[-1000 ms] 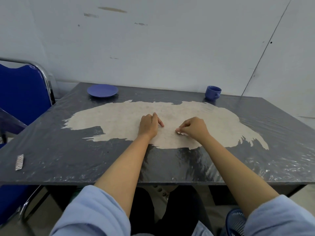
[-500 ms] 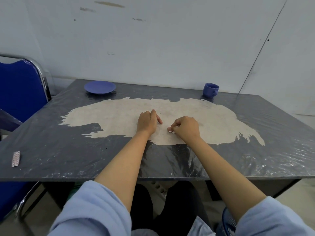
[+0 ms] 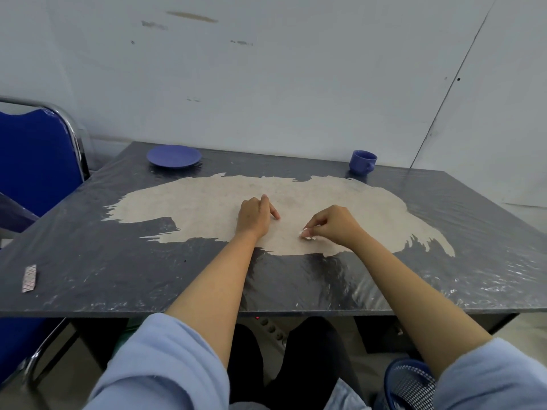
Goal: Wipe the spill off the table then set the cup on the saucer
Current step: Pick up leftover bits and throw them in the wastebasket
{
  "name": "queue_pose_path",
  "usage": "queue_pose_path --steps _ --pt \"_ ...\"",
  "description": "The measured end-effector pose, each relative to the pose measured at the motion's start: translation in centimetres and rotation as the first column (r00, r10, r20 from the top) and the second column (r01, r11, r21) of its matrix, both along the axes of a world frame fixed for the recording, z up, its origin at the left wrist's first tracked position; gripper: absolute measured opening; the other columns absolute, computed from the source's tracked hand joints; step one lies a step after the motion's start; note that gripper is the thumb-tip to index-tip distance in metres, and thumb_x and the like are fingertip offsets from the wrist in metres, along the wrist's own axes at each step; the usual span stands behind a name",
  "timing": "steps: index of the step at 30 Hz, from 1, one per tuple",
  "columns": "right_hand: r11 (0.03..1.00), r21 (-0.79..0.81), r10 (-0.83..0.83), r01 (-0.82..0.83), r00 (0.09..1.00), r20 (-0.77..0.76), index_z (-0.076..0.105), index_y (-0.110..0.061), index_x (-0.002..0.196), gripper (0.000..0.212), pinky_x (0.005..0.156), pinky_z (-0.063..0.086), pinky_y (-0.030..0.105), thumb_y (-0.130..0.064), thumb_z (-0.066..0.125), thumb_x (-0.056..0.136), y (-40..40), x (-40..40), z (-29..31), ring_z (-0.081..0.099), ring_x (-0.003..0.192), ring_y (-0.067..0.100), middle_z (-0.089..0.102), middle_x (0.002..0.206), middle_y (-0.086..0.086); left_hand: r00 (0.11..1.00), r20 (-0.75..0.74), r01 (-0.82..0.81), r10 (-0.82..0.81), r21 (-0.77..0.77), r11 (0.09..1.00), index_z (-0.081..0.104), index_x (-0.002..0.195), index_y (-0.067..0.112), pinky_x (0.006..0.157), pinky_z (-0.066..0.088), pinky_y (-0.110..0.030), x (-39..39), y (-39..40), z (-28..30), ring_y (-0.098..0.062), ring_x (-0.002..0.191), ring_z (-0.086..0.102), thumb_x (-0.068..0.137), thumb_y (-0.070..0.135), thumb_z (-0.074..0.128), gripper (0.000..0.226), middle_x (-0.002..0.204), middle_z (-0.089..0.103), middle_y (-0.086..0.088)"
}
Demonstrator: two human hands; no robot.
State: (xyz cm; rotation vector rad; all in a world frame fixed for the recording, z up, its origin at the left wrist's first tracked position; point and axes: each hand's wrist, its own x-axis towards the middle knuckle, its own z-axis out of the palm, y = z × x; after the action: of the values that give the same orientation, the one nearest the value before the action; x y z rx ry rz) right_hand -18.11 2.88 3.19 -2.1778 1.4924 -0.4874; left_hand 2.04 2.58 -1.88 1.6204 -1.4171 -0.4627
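A blue saucer (image 3: 174,156) sits at the table's far left and a blue cup (image 3: 362,162) stands upright at the far right, well apart. Between them a large pale beige patch (image 3: 207,199) spreads over the dark, film-covered table (image 3: 97,261). My left hand (image 3: 255,216) lies palm down on the patch and holds nothing. Just to its right, my right hand (image 3: 334,226) pinches a small white scrap (image 3: 307,236) against the patch with thumb and fingertips.
A small patterned strip (image 3: 29,278) lies near the table's front left edge. A blue chair with a chrome frame (image 3: 35,161) stands at the left. A blue mesh basket (image 3: 410,386) sits on the floor by my right arm. The wall runs directly behind the table.
My right hand slid the white scrap left toward my left hand, then back to the right and slightly nearer me. My left hand has stayed in place.
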Motion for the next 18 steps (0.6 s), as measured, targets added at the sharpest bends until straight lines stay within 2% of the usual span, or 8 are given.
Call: queue_pose_path --steps 3,6,11,15,18 --pt "0.991 0.067 -0.129 0.117 0.968 0.215 0.081 -0.018 0.086 0.023 0.072 0.055 0.021 -0.036 0.081 0.074 -0.8 -0.7 0.6 0.066 0.071 0.008 0.076 0.083 -0.005 1.0 -0.009 0.002 -0.002 -0.003 1.0 0.078 0.068 0.009 0.102 0.046 -0.04 0.1 0.0 0.0 -0.023 0.099 0.062 0.102 0.025 0.015 0.073 0.093 0.074 -0.007" --pt "0.985 0.082 -0.167 0.155 0.971 0.169 0.081 -0.017 0.088 0.027 0.068 0.052 0.019 -0.039 0.081 0.073 -1.2 -0.4 0.5 0.066 0.071 0.012 0.075 0.08 -0.004 1.0 -0.009 -0.004 0.004 -0.004 1.0 0.078 0.068 0.009 0.102 0.046 -0.04 0.0 0.0 0.0 -0.023 0.099 0.062 0.102 0.026 0.015 0.073 0.093 0.074 -0.007" --pt "0.987 0.033 -0.16 0.157 0.982 0.102 0.082 -0.019 0.088 0.023 0.056 0.041 0.012 -0.038 0.08 0.075 -0.4 1.0 -0.8 0.059 0.063 0.004 0.072 0.075 -0.007 1.0 -0.011 -0.007 0.007 -0.016 1.0 0.078 0.067 0.009 0.101 0.047 -0.038 0.1 -0.1 0.0 -0.023 0.098 0.063 0.101 0.025 0.016 0.072 0.093 0.074 -0.006" --pt "0.994 -0.027 -0.107 0.108 0.993 0.041 0.082 -0.02 0.085 0.019 0.053 0.036 0.005 -0.035 0.082 0.073 0.4 1.4 -0.9 0.059 0.062 -0.001 0.076 0.078 -0.007 1.0 0.009 -0.011 0.011 -0.022 1.0 0.077 0.068 0.009 0.098 0.048 -0.036 -0.1 -0.2 0.0 -0.023 0.096 0.062 0.101 0.026 0.017 0.071 0.089 0.072 -0.005" --pt "0.996 -0.035 -0.086 0.088 0.995 0.046 0.082 -0.019 0.084 0.017 0.052 0.037 0.004 -0.034 0.082 0.074 1.0 1.4 -1.2 0.06 0.062 -0.001 0.076 0.077 -0.007 0.999 0.024 -0.023 0.023 -0.005 1.0 0.069 0.07 0.008 0.094 0.048 -0.04 -0.1 -0.4 -0.1 -0.026 0.095 0.061 0.102 0.03 0.019 0.063 0.087 0.069 -0.007"
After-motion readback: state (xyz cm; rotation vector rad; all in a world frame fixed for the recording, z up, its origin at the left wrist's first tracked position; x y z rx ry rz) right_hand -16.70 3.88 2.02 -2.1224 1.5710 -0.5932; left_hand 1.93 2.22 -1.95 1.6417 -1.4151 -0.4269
